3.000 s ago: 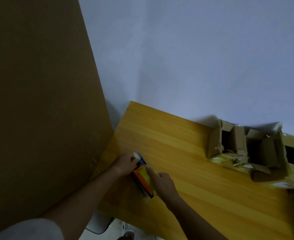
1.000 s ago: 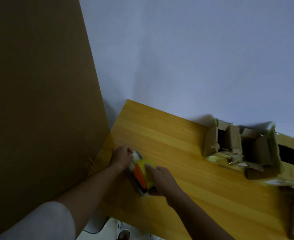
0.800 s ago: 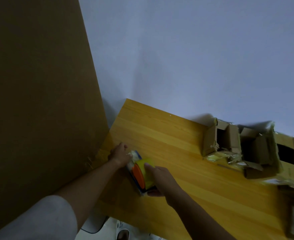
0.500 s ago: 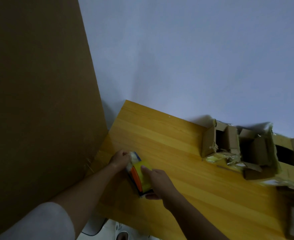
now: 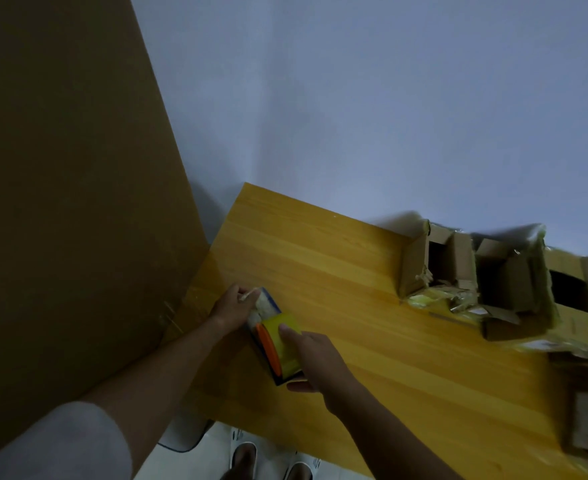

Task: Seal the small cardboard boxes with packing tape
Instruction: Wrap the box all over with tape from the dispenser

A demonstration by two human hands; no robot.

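Tape dispenser (image 5: 278,344), orange and yellow, lying on the wooden table (image 5: 372,306) near its front left corner, long axis running from near-right to far-left. Right hand (image 5: 315,355) curled over the near end, gripping it; left hand (image 5: 233,306) at the far end, pinching what looks like the loose tape end. Opened small cardboard boxes (image 5: 458,268) well apart, off to the far right along the wall, nearer the right hand. Likely next: carrying the dispenser rightward across the table to reach them.
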